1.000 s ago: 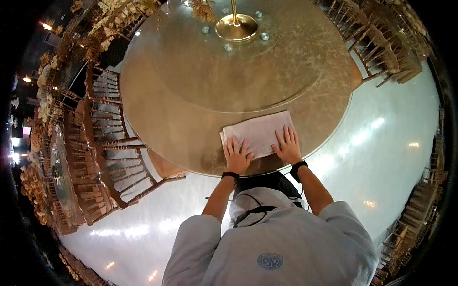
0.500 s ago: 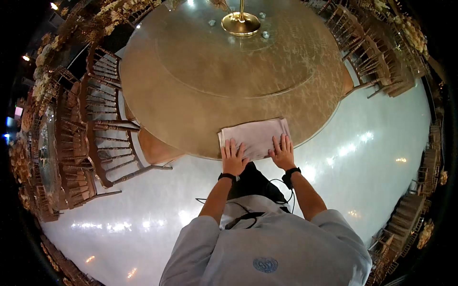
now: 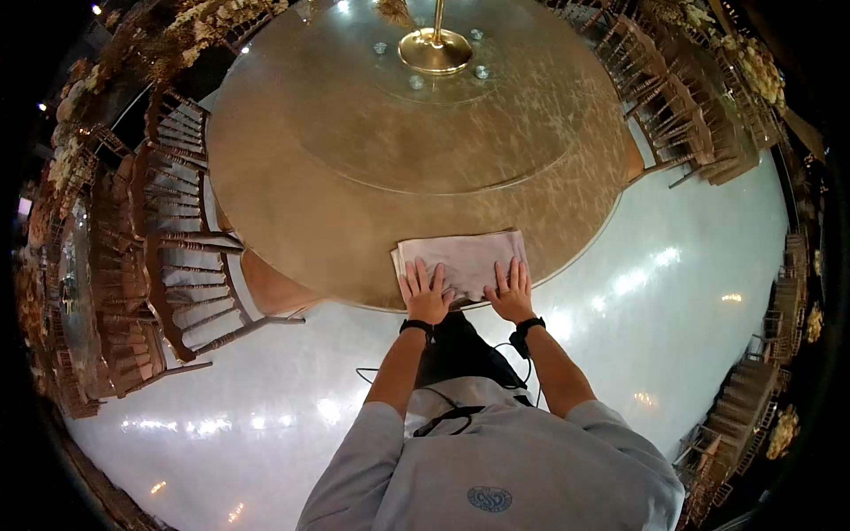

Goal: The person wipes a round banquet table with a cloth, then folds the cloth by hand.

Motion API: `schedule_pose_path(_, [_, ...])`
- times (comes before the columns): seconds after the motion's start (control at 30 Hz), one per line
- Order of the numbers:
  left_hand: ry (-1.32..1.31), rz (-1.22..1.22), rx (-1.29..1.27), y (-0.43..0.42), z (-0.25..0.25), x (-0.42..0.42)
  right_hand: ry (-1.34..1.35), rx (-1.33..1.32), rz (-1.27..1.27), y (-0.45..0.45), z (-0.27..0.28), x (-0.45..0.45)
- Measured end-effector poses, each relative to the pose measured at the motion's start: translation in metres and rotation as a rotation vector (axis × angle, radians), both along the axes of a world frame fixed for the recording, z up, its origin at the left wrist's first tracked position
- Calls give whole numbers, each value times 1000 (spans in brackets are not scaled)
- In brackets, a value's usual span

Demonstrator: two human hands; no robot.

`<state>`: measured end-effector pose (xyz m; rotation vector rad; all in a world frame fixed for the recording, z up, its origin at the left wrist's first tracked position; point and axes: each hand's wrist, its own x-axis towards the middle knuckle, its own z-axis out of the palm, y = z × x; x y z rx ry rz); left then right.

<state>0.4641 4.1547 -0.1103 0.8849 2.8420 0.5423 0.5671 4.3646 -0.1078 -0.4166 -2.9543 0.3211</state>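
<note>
A folded pale pink cloth [image 3: 465, 250] lies flat at the near edge of the round brown table [image 3: 310, 239]. My left hand [image 3: 427, 294] rests on the cloth's lower left part, fingers spread and pointing away from me. On its lower right part lies my right hand [image 3: 509, 292], palm down with the fingers extended. Neither hand grips the cloth. Dark bands circle both wrists.
A gold stand base [image 3: 435, 51] with small clear glass pieces [image 3: 416, 81] around it occupies the raised round centre. Wooden spindle-back chairs line the left [image 3: 190, 292] and right [image 3: 668, 106] sides. The pale floor [image 3: 655, 327] is shiny.
The view has shifted slightly, so the table sits a little lower and further left. The cloth looks more level. Both hands stay on it, the right slightly closer to the left.
</note>
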Motion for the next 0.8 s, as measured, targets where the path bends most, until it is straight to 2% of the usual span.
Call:
schedule_pose_path(0.1, [-109,-28,-101,7,10,-10,57,26,19,6,-1,-6])
schedule_pose_path(0.33, [-91,-33,-64,25,14,-35,-79,-26,-17,24,11,-29])
schedule_pose_path(0.5, [-83,-51,-72,56,9,-66,-21,20,6,50,3,-50])
schedule_pose_path(0.8, [-224,-25,-156,96,27,-109,-103,19,26,99,10,-104])
